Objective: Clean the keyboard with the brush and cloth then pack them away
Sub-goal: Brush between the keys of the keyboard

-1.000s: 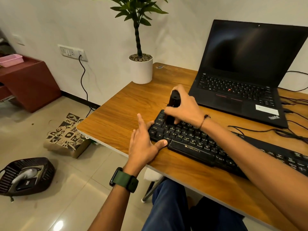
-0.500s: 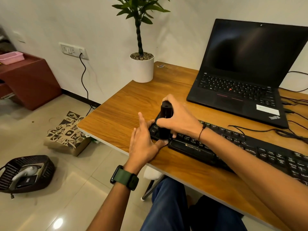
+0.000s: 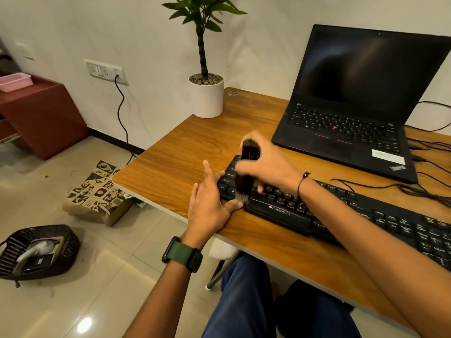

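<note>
The right hand [image 3: 269,167] grips the black brush [image 3: 247,167], fingers curled round its body. The brush stands nearly upright, its long axis running from the top end by the thumb down to the pale bristles, which point down and touch the keys at the left end of the keyboard [image 3: 341,213] — close to its front edge. The hand and brush are a little blurred.

The keyboard lies on the wooden desk [image 3: 185,152], its long axis slanting from the left end near the hands away to the right and toward the near edge. The left hand [image 3: 210,203] rests flat against that left end, fingers straight and loose, thumb lying along the front edge just beside the bristles.

Behind the keyboard sits an open laptop [image 3: 361,98], screen dark. On the floor to the left is a dark basket [image 3: 68,242] — something white and something black lie in it.
</note>
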